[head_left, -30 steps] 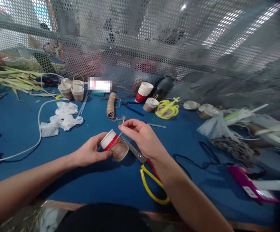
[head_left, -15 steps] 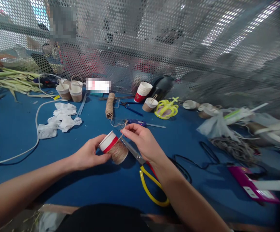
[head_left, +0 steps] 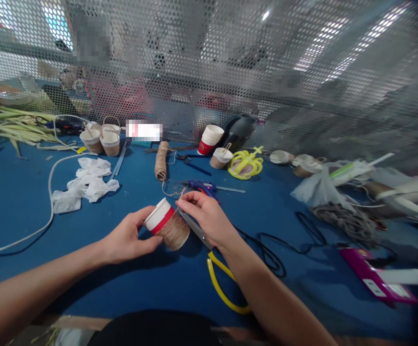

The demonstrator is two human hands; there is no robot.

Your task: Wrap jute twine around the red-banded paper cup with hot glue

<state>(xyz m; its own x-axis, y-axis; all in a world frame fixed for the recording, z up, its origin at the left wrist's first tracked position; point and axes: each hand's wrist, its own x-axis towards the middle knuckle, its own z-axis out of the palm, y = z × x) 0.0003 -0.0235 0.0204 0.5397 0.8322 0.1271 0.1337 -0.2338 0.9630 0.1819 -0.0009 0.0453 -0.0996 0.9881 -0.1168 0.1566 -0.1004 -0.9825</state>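
Observation:
A paper cup (head_left: 161, 216), white at the rim with a red band, lies tilted in my left hand (head_left: 133, 235), its lower part wound with brown twine (head_left: 175, 232). My left fingers and thumb grip it near the rim. My right hand (head_left: 203, 215) pinches the strand of twine just beyond the cup's upper side. That strand leads back to a roll of twine (head_left: 161, 161) on the table. Under my right hand and wrist lie scissors with yellow handles (head_left: 218, 283), partly covered. Behind the hand rests a blue glue gun (head_left: 203, 186) with a clear stick in it.
Small wrapped buckets (head_left: 110, 143), stacked paper cups (head_left: 210, 139), a yellow crown-shaped piece (head_left: 245, 164) and pliers (head_left: 196, 166) stand or lie along the back. White crumpled bags (head_left: 92, 180) and a white cable (head_left: 51, 192) are at left. A purple power strip (head_left: 374, 276) lies right. Perforated metal mesh (head_left: 194, 62) rises behind.
My right hand has moved slightly left and closer to the cup, shortening the visible strand between them. The cup stays in my left hand. The whole view has shifted a little.

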